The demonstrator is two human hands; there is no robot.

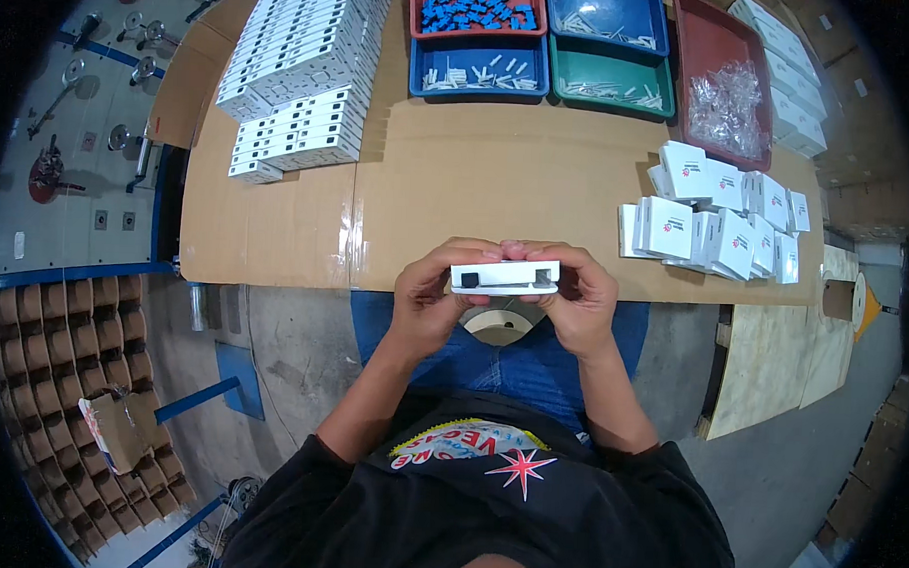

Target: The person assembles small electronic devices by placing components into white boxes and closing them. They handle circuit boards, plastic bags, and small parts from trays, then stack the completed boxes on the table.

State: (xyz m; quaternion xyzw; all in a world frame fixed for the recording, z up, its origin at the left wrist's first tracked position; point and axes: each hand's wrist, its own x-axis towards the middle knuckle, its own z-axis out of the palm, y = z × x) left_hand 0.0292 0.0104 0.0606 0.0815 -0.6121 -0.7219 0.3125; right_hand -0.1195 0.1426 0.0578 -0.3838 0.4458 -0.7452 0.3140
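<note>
Head view showed both hands, left hand (pixel 429 298) and right hand (pixel 574 298), pinching a white plastic box (pixel 505 276) at frame centre, over the bench (pixel 478 185) edge; finished-looking white boxes (pixel 302 68) stacked upper left, small cartons (pixel 717 228) waiting right.

Fingertips of both hands hidden behind the white box (pixel 505 276) (tray contents too small to tell)

A white box (pixel 505 276) with two dark square openings sits between both hands. The bench (pixel 478 175) is covered in plain brown cardboard. Along its far edge stand a red tray (pixel 416 12) of blue pieces, two blue trays (pixel 478 85), a green tray (pixel 611 101) and a dark red tray (pixel 695 52). White cartons with small red marks (pixel 717 228) lie at the right edge; white stacked boxes (pixel 302 68) fill the far left corner.
</note>
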